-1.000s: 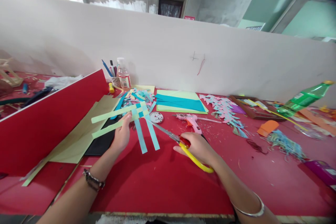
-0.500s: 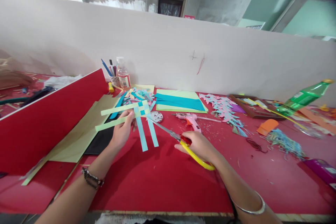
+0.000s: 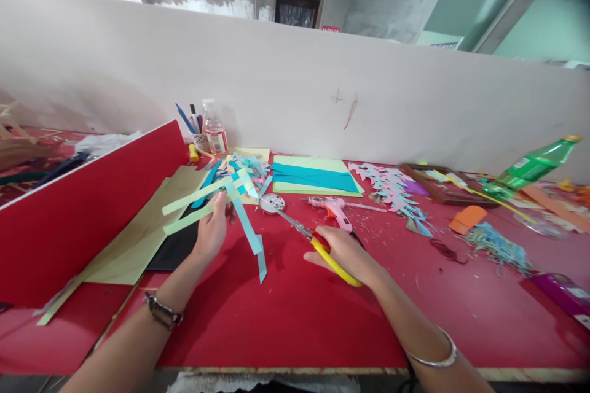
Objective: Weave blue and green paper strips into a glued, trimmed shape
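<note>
My left hand (image 3: pixel 212 230) pinches a woven piece of paper strips (image 3: pixel 242 181) above the table. Pale green strips stick out to its left and a light blue strip hangs down from it. A separate-looking light blue strip (image 3: pixel 262 261) is below, just under the hanging one. My right hand (image 3: pixel 343 252) grips scissors (image 3: pixel 302 230) with yellow and red handles, the blades pointing at the woven piece's lower right corner. How far the blades are parted is hard to see.
Ahead lie a pink glue gun (image 3: pixel 338 212), a round tin (image 3: pixel 271 203), paper scraps (image 3: pixel 244 166) and blue and green sheets (image 3: pixel 318 178). A red divider (image 3: pixel 96 215) stands at left. At right are a green bottle (image 3: pixel 534 169), yarn (image 3: pixel 498 249) and a purple box (image 3: pixel 560 295).
One light blue strip has come away from the woven piece and dropped lower. The woven piece has turned in my left hand, and the scissors have shifted slightly left.
</note>
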`<state>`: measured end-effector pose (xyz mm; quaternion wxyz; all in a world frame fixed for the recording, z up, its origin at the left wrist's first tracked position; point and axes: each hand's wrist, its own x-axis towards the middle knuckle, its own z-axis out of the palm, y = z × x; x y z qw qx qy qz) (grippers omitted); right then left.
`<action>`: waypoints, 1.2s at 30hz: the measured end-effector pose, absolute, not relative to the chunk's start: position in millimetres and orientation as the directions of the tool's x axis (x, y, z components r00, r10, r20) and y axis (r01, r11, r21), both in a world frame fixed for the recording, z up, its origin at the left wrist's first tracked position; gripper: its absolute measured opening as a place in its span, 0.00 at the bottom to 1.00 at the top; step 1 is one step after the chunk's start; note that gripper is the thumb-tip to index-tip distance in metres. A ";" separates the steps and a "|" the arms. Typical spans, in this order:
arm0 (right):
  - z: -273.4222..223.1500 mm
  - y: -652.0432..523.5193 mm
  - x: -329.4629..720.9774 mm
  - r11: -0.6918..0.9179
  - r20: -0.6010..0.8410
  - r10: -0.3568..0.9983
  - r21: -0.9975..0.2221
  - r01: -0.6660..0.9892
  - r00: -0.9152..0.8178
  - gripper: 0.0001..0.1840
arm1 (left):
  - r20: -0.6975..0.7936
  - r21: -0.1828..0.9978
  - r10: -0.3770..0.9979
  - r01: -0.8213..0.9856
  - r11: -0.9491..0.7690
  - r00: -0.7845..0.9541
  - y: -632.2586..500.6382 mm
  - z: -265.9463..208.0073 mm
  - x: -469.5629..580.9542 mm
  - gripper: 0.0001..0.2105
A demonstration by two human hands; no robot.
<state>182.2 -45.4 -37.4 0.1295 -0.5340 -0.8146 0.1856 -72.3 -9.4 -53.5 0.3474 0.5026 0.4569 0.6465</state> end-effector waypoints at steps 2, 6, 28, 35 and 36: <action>-36.2 -47.9 181.0 0.387 0.003 0.903 -0.440 0.810 -0.430 0.19 | 0.323 0.942 0.909 -0.009 -0.337 -0.264 -9.7 -55.5 -71.6 0.19; -34.5 -51.6 178.5 0.429 0.011 0.886 -0.397 0.811 -0.464 0.21 | 0.299 0.941 0.914 -0.074 -0.330 -0.274 -7.6 -61.9 -73.6 0.20; -34.5 -49.6 171.9 0.401 -0.023 0.896 -0.388 0.830 -0.443 0.22 | 0.189 0.894 0.913 -0.322 -0.312 -0.360 -8.5 -57.0 -61.7 0.20; -35.0 -51.3 170.1 0.416 -0.015 0.888 -0.403 0.816 -0.460 0.21 | 0.168 0.920 0.927 -0.285 -0.269 -0.335 -9.7 -63.2 -61.9 0.20; -35.4 -51.6 169.7 0.417 -0.015 0.887 -0.405 0.814 -0.462 0.21 | 0.162 0.921 0.932 -0.290 -0.261 -0.325 -10.6 -62.8 -61.3 0.20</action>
